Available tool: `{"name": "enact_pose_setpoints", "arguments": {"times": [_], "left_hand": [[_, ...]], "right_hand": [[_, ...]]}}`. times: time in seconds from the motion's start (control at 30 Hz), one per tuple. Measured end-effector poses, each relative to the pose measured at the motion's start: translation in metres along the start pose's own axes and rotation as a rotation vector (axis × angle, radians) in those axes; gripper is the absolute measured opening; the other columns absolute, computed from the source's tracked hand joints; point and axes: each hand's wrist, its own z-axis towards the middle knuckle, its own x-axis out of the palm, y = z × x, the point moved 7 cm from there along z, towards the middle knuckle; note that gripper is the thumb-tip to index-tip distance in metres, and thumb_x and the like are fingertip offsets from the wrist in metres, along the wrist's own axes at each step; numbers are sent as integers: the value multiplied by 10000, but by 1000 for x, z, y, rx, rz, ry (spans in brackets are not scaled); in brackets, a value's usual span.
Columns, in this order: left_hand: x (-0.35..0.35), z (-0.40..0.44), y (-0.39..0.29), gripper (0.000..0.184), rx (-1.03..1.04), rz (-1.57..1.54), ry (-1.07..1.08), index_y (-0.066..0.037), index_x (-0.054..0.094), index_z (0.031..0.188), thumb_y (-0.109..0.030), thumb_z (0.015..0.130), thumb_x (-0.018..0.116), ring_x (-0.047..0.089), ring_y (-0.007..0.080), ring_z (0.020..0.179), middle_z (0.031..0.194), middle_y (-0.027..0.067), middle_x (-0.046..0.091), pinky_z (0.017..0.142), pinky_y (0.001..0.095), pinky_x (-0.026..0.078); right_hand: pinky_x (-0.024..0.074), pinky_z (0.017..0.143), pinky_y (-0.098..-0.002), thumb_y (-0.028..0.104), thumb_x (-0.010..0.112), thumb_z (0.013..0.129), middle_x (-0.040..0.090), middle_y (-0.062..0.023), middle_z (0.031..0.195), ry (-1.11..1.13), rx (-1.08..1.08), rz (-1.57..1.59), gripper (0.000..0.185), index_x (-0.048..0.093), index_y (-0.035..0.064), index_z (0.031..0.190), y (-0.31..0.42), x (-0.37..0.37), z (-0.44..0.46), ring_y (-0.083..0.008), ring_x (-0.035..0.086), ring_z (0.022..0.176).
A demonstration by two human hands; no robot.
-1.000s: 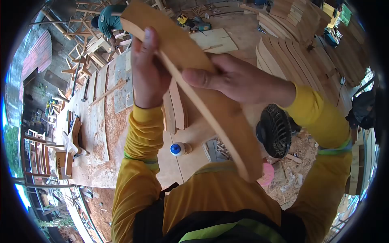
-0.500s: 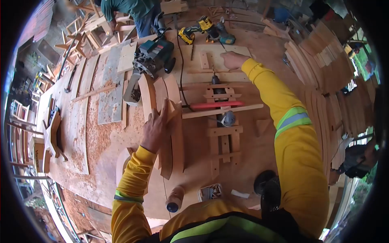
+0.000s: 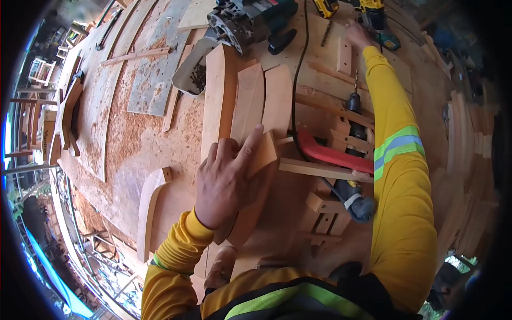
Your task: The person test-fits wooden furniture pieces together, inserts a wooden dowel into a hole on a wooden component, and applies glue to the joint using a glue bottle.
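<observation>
My left hand (image 3: 221,178) is closed on a short wooden piece (image 3: 265,153), its index finger stretched along the wood and its other fingers curled. Under and beyond it, curved wooden pieces (image 3: 248,101) lie side by side. My right hand (image 3: 359,36) is stretched far forward, beside a yellow and black cordless drill (image 3: 373,15). Its fingers are small and blurred, and whether they touch the drill cannot be made out. Near that wrist lies a small wooden block with holes (image 3: 344,56).
A corded power tool (image 3: 256,21) stands at the back beside a white container of screws (image 3: 186,72). A red bar (image 3: 330,152) and another drill with a bit (image 3: 353,101) lie right of centre. Sawdust and boards (image 3: 152,88) cover the left side. A curved piece (image 3: 149,213) lies nearer me.
My view has moved closer and turned, so the table contents appear shifted. My right hand has reached farther forward, up to the cordless drill. My left hand stays on the wood.
</observation>
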Motion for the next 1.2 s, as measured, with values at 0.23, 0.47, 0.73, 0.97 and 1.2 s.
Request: {"name": "enact_pose_setpoints", "arguments": {"times": [0.23, 0.47, 0.73, 0.97, 1.2], "left_hand": [[6, 1, 10, 749, -28, -46, 33, -239, 497, 1503, -384, 825, 781, 588, 274, 854, 976, 89, 544, 689, 389, 522], [7, 1, 10, 768, -19, -16, 60, -252, 485, 1513, -365, 813, 781, 580, 276, 860, 982, 91, 532, 700, 381, 519], [4, 1, 3, 814, -16, -9, 49, -231, 471, 1521, -290, 778, 798, 582, 311, 873, 967, 126, 564, 726, 405, 505], [-4, -4, -5, 686, 60, 41, -56, -191, 497, 1492, -403, 879, 720, 574, 292, 838, 920, 120, 510, 724, 404, 510], [-12, -16, -7, 684, 97, 52, -118, -140, 456, 1498, -420, 912, 671, 609, 345, 910, 981, 167, 558, 773, 439, 519]], "right_hand": [[434, 1069, -514, 280, 474, 983, 579, -271, 1366, 97, 163, 2, 425, 621, 65, 1320, -76, 77, 74, -458, 527, 1289], [516, 983, -485, 347, 609, 930, 683, -221, 1226, -211, 242, 41, 367, 738, 110, 1177, -51, 21, 54, -415, 640, 1165], [559, 859, -385, 365, 700, 868, 770, -143, 979, -408, 328, 493, 347, 786, 115, 1092, -33, -23, 3, -298, 737, 928], [591, 858, -280, 99, 695, 934, 723, -123, 1085, -209, 493, 1121, 273, 692, -95, 1126, -13, -76, -85, -196, 713, 937], [604, 881, -292, 59, 659, 940, 689, -143, 1118, 62, 399, 1409, 215, 662, -74, 1109, 32, -275, -184, -238, 714, 949]]}}
